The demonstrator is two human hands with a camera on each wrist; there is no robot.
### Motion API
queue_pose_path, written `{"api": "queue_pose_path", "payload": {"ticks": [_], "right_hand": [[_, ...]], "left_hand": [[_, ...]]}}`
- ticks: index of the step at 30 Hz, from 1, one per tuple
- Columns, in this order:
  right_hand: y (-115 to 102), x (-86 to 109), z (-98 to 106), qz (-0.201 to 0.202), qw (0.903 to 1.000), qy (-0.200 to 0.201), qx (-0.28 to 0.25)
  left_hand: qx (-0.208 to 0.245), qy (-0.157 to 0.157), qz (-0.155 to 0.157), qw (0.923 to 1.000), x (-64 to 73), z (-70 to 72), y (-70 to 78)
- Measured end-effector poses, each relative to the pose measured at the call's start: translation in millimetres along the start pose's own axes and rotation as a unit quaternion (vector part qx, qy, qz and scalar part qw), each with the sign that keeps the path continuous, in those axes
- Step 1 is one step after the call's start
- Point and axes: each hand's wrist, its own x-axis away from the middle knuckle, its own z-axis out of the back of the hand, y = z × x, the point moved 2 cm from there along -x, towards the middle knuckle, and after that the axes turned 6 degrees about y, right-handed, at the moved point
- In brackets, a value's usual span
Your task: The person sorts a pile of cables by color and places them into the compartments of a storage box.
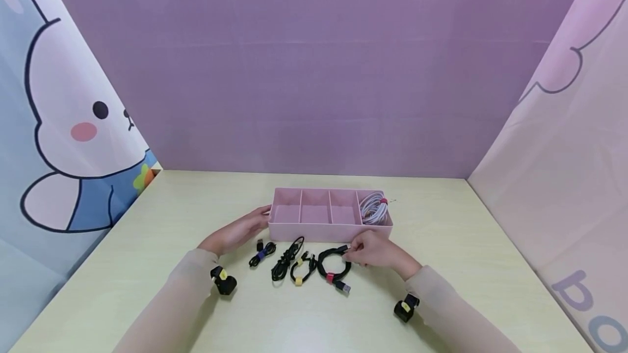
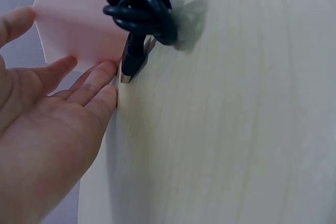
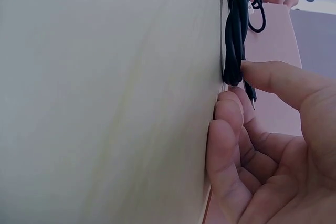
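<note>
Pinching red-tied black cable [image 1: 321, 265], right hand [image 1: 373, 248]; letter “o” [image 1: 593, 332] on curtain [image 1: 544, 189]

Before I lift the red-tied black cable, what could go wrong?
The red-tied black cable has a USB plug sticking out that could catch. The yellow-tied cable lies close beside that coil and could get dragged. The white cable's end pokes past the pink organizer's rim and might snag.
</note>
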Motion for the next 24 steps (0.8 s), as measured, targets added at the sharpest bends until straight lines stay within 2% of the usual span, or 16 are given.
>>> {"api": "queue_pose_path", "payload": {"ticks": [8,13,24], "right_hand": [[-5.7,0.9,0.2,-0.007,1.0,-0.003,0.005],[-6.4,0.8,0.4,0.004,0.9997,-0.006,0.022],[-4.9,3.6,-0.4,0.017,0.9998,-0.006,-0.012]], "left_hand": [[-0.003,-0.003,-0.003,1.0,-1.0,0.1,0.2],[-0.002,0.0,0.001,1.0,0.1,-0.1,0.7],[-0.006,-0.003,-0.003,1.0,1.1,0.1,1.5]]}}
